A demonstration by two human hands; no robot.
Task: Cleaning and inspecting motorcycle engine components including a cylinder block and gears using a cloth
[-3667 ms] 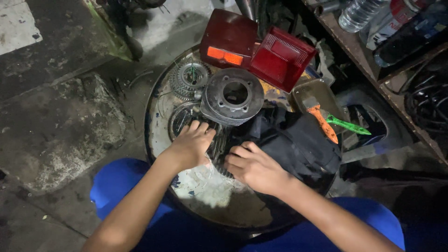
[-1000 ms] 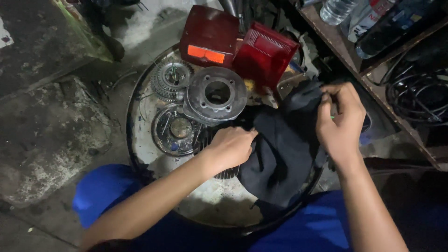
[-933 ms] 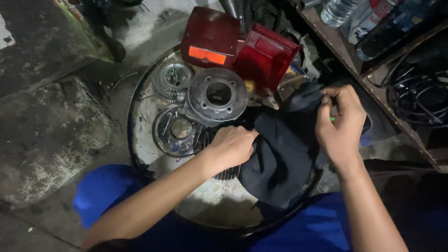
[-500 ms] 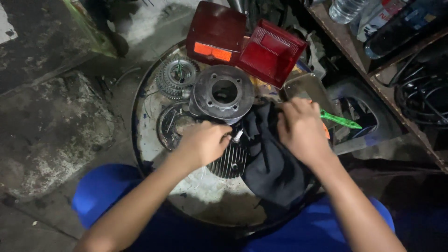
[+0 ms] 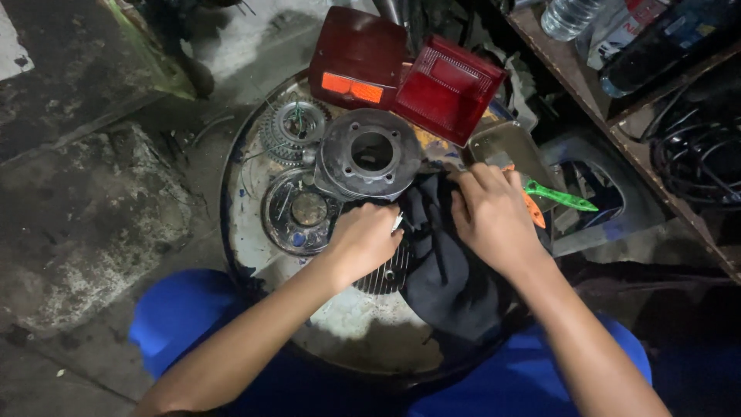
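A: A dim workshop floor, stained concrete, and a round drum top point(image 5: 247, 232) used as a bench. What sits on it, from the left?

B: A toothed sprocket point(image 5: 292, 131) at the far left, a round plate point(image 5: 301, 218) below it, then a grey metal cylinder point(image 5: 370, 158). Behind these lean two red lamp covers point(image 5: 448, 85). To the right lie orange and green tool handles point(image 5: 556, 197), and a shelf with a clear bottle point(image 5: 570, 15).

A: And the hands?

B: The left hand point(image 5: 363, 239) is curled, palm down, over a finned metal part point(image 5: 386, 272), apparently gripping it along with something small and pale at its fingertips. The right hand point(image 5: 490, 220) lies on the dark cloth point(image 5: 448, 278), fingers bent and pressing its upper edge close to the cylinder; whether it pinches the fabric or only presses it, I cannot tell.

A: Anything different from a second ago?

B: Yes. The right hand was out to the right, lifting the cloth's corner. It has come back in, and the cloth is bunched beside the finned part, partly covering it. The left hand has hardly moved. I'd judge the cloth is being gathered against the part, for wiping or wrapping.
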